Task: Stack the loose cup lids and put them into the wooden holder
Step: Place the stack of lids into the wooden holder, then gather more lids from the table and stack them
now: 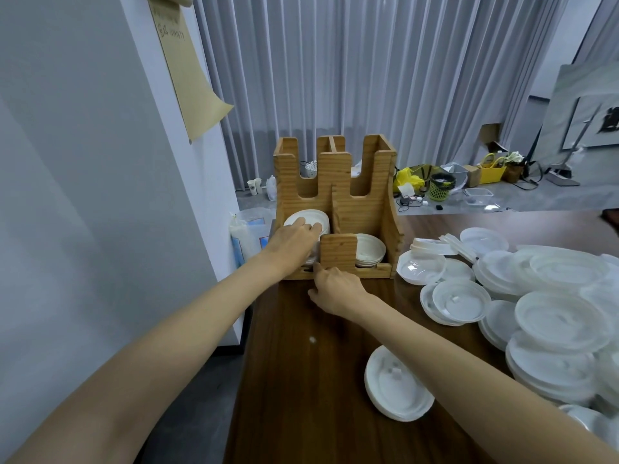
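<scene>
Pushing down on the stack of lids (306,217) in the front left slot of the wooden holder (338,182), my left hand (293,244) has its fingers (310,228) laid flat and a bit apart on the top lid. My right hand (338,289) touches the holder's bottom front edge. I cannot tell if those fingers grip it or just rest there. I think the stack could tip and jam on the slot wall if I push off-centre. The holder could slide on the desk (301,380) if nothing steadies it. Many loose lids (552,296) wait on the right, near enough for an arm to knock.
</scene>
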